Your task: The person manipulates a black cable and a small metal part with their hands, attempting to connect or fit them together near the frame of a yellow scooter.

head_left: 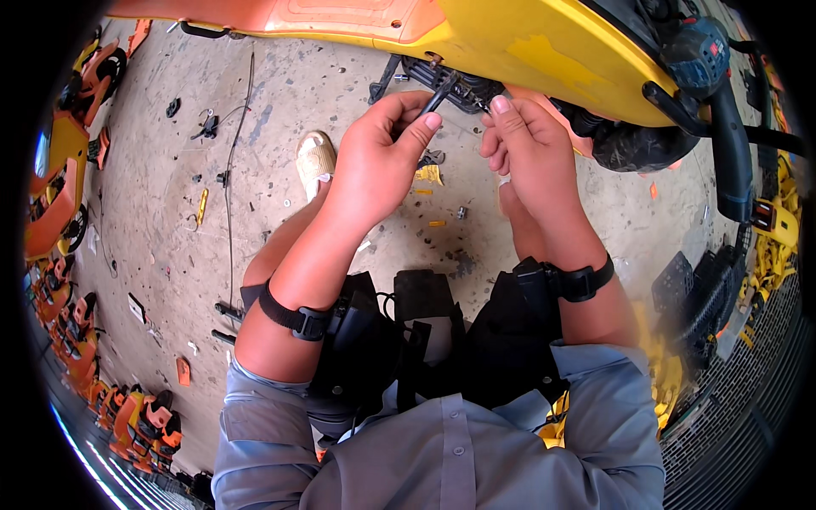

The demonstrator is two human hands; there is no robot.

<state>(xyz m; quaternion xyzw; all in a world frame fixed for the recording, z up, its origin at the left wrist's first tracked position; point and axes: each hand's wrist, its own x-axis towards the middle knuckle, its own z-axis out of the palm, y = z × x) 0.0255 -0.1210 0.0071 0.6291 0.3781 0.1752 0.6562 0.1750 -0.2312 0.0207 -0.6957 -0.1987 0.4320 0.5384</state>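
Observation:
My left hand (382,149) is closed around a short black rod or tool (439,95), which points up toward a hole in the underside of a yellow and orange vehicle body panel (535,47). My right hand (529,149) is beside it, thumb and forefinger pinched on a small dark metal piece that I cannot make out clearly. Both hands are close together just below the panel, in front of black ribbed parts (416,72). A blue and black power drill (693,59) rests at the right end of the vehicle, with a dark handle or tube below it.
Small parts, yellow pieces (202,206) and a black cable (234,195) lie on the concrete floor (161,280). Rows of orange and yellow vehicles (51,212) line the left. Piled yellow parts (773,221) and black grates (714,289) are at the right. My sandalled foot (314,153) is forward.

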